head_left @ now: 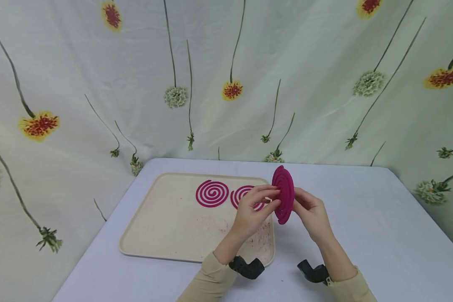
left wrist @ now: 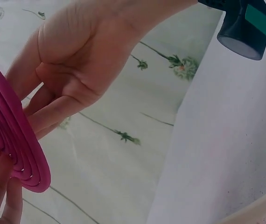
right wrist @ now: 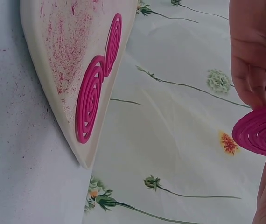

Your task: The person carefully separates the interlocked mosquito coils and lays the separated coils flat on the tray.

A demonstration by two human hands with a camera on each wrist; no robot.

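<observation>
Both hands hold a magenta mosquito coil [head_left: 284, 201] up on edge above the tray's right side. Its rings look packed close together. My left hand [head_left: 249, 212] pinches it from the left, thumb and fingertips on the flat face. On the opposite side, my right hand [head_left: 315, 216] grips it, and the coil hides some of those fingertips. In the left wrist view, left fingers [left wrist: 4, 182] rest on the ringed face. Another mosquito coil [head_left: 212, 193] lies flat on the tray; beside it, a further coil [head_left: 237, 193] is partly covered by the left hand.
A beige tray [head_left: 154, 222] stands on the white-covered table [head_left: 366, 218], with magenta crumbs on its right part. Black cameras [head_left: 247, 267] are strapped to both wrists. Behind the table hangs a flowered cloth [head_left: 317, 105].
</observation>
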